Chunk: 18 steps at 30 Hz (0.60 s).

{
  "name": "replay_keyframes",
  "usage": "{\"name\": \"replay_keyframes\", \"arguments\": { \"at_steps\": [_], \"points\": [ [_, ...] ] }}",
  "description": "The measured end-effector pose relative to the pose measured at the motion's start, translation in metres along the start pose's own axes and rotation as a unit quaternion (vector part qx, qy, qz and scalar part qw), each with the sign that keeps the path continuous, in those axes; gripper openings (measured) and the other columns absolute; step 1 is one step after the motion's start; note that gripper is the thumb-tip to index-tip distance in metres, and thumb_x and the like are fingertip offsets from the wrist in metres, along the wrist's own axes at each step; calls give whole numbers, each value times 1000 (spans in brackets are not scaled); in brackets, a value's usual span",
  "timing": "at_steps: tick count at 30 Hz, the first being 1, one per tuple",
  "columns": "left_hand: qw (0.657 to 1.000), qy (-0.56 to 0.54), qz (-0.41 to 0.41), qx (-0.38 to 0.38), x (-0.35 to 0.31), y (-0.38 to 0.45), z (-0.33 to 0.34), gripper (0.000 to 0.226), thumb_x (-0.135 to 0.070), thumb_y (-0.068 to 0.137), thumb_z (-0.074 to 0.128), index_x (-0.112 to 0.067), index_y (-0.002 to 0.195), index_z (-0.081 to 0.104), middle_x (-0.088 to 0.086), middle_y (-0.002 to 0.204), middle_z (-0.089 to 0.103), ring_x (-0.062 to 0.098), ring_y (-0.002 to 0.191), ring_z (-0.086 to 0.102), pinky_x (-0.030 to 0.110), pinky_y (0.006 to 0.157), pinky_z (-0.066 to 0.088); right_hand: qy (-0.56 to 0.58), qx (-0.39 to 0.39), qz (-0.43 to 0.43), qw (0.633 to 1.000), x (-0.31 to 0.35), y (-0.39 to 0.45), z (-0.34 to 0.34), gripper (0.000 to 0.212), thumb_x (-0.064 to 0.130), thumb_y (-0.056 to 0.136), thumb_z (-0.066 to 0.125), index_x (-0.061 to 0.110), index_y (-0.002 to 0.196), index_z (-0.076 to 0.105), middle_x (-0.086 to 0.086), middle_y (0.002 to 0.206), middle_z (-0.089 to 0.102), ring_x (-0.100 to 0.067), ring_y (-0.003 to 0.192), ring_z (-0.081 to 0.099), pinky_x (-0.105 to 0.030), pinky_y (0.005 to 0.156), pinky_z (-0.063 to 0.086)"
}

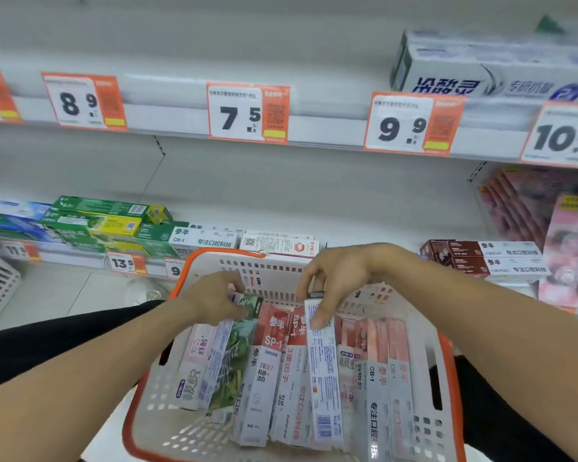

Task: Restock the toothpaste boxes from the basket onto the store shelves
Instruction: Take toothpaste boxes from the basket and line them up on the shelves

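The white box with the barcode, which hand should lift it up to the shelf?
Right, probably. The right hand already pinches the top end of the white box, which stands proud of the others in the basket. The left hand is busy on a green box.

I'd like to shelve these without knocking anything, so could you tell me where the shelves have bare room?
Upper shelf: bare from the left edge to the blue-lettered box. Lower shelf: a bare gap between the white boxes and the maroon boxes. Crowded: the green boxes at left and the basket.
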<state>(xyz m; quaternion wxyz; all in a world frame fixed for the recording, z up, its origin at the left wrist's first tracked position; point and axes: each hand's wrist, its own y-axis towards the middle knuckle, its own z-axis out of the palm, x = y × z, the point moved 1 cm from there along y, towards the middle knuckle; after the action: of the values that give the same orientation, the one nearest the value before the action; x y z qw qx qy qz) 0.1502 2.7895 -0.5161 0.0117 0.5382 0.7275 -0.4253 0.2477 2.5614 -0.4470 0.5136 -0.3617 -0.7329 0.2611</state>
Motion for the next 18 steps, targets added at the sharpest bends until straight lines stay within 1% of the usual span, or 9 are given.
{"name": "replay_keyframes", "arguments": {
  "at_steps": [1, 3, 5, 7, 9, 11, 13, 16, 18],
  "points": [
    [999, -26, 21, -5, -9, -4, -17, 30, -25, 85, 78, -20, 104, 56, 1, 70, 57, 17, 53, 52, 31, 58, 52, 10, -8, -13, 1000, 7, -8, -9, 52, 25, 67, 92, 22, 114, 71, 3, 108, 60, -16, 94, 66, -17, 68, 53],
    [995, -78, 69, 3, -33, -17, -49, 27, -31, 86, 77, -26, 106, 58, 6, 68, 58, 19, 60, 54, 36, 66, 54, 32, -26, -44, 998, 20, -28, -28, 49, 19, 69, 91, 21, 114, 72, 0, 101, 66, -14, 84, 67, -16, 66, 51],
    [983, -139, 114, 17, -59, -36, -79, 26, -33, 89, 73, -28, 111, 61, 2, 69, 57, 17, 65, 56, 32, 68, 57, 45, -40, -74, 995, 29, -51, -47, 51, 11, 70, 89, 17, 117, 70, -3, 95, 70, -15, 79, 68, -22, 71, 54],
    [973, -176, 148, 14, -82, -52, -102, 25, -33, 92, 66, -29, 116, 60, 0, 73, 54, 16, 71, 55, 30, 69, 57, 74, -56, -106, 990, 33, -76, -64, 56, 6, 68, 89, 18, 119, 69, -12, 106, 70, -20, 92, 69, -32, 84, 56],
    [965, -196, 173, -1, -97, -62, -114, 24, -33, 98, 57, -29, 121, 56, 8, 84, 53, 18, 76, 56, 31, 69, 56, 129, -69, -142, 979, 32, -97, -76, 61, 1, 64, 86, 18, 121, 68, -20, 120, 65, -23, 107, 66, -39, 96, 53],
    [949, -255, 184, -2, -106, -69, -115, 21, -30, 102, 50, -27, 122, 56, 19, 96, 58, 18, 78, 62, 30, 69, 57, 211, -70, -194, 956, 24, -112, -76, 63, -7, 64, 81, 16, 121, 66, -22, 125, 63, -22, 114, 63, -44, 101, 50],
    [930, -321, 181, 3, -112, -73, -109, 22, -31, 102, 48, -23, 120, 57, 21, 108, 61, 18, 82, 67, 32, 73, 59, 318, -64, -250, 912, 8, -120, -69, 66, -9, 60, 85, 11, 120, 66, -17, 122, 66, -25, 113, 64, -42, 96, 53],
    [918, -354, 177, -9, -125, -70, -101, 35, -50, 88, 52, -28, 114, 62, 7, 109, 68, 14, 96, 65, 33, 84, 54, 422, -72, -291, 856, -10, -125, -61, 66, 5, 60, 92, 8, 121, 67, -14, 124, 67, -28, 109, 66, -37, 87, 56],
    [902, -393, 175, -20, -136, -67, -94, 28, -52, 85, 53, -33, 103, 65, -11, 101, 71, 2, 93, 64, 18, 83, 49, 441, -114, -292, 841, -15, -126, -62, 67, 14, 58, 95, 10, 120, 70, -12, 124, 67, -28, 109, 67, -37, 89, 56]
  ]
}}
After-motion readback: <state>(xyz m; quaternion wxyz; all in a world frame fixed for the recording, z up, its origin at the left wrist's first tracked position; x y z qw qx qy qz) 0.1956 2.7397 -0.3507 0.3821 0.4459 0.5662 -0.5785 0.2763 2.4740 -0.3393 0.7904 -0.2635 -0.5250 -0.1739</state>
